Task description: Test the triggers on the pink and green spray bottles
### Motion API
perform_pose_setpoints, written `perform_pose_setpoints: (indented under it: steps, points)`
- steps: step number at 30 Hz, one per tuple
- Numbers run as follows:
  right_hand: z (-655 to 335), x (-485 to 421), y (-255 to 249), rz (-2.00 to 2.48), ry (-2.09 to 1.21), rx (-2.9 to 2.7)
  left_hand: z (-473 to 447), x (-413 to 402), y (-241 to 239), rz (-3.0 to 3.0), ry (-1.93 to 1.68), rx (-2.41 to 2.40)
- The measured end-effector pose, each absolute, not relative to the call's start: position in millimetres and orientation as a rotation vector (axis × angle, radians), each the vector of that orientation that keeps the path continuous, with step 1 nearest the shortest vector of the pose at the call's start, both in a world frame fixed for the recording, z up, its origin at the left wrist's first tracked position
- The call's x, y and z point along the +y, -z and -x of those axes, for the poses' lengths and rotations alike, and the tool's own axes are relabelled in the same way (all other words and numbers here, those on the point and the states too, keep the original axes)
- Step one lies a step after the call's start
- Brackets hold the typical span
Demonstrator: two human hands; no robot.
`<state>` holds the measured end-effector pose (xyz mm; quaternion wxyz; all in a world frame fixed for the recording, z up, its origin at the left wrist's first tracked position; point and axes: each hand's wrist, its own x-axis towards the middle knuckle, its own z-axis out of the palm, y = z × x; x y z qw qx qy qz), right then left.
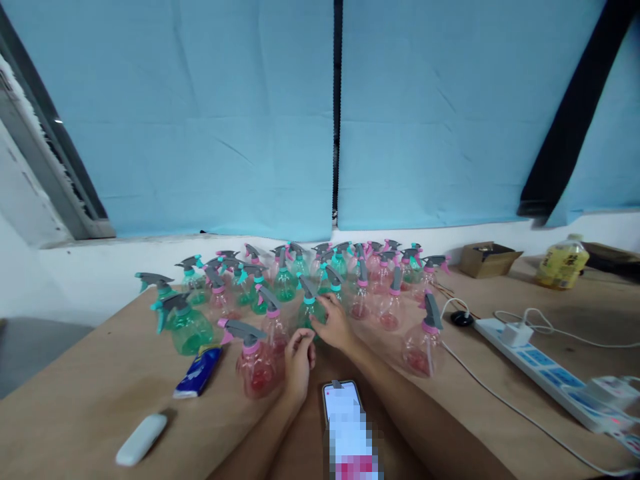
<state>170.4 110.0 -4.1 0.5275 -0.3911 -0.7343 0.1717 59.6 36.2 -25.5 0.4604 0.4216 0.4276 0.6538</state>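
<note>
Several small spray bottles, green and pink with grey triggers, stand crowded on a wooden table [100, 400]. My right hand [334, 324] reaches forward and touches a green bottle [310, 308] in the middle of the group. My left hand [299, 363] rests on the table with fingers loosely curled, beside a pink bottle [256, 363]; it holds nothing that I can see. A phone [346, 417] lies on the table between my forearms.
A blue packet [199, 372] and a white oblong object [141, 439] lie at the front left. A power strip [547, 373] with cables runs along the right. A cardboard box [487, 259] and a yellow bottle [563, 263] stand at the back right.
</note>
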Motion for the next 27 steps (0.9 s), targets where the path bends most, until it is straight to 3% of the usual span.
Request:
perform_pose_setpoints:
  steps: [20, 27]
  points:
    - [-175.4, 108.9, -12.8, 0.904, -0.373, -1.631, -60.7, 36.0, 22.3, -0.945, -1.651, 1.011]
    - [-176.9, 111.9, -16.2, 0.910, -0.568, -1.456, -62.0, 36.9, 20.3, -0.914, -1.658, 0.993]
